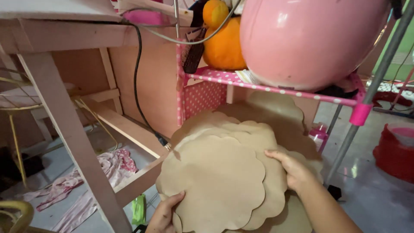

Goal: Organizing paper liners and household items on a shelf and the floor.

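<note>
- Head view shows the left hand [164,213] at the bottom edge of a stack of brown scalloped boards [215,181], fingers curled under the front board and thumb on top, pinching it.
- Right hand [293,170] lies flat on the right side of the stack, fingers spread and pressing on the boards, not closed around anything.
- Boards are round with wavy edges, fanned out one behind another, held up in front of a pink dotted shelf [267,88].
- They look thin, light and stiff, like card, and smooth enough to slide off each other.
- Best place to hold seems to be the rims, on two sides, squeezing the stack together.
- Big pink helmet [310,39] sits on the shelf, beside an orange plush toy [222,43].
- Wooden table leg [69,129] stands to the left.
</note>
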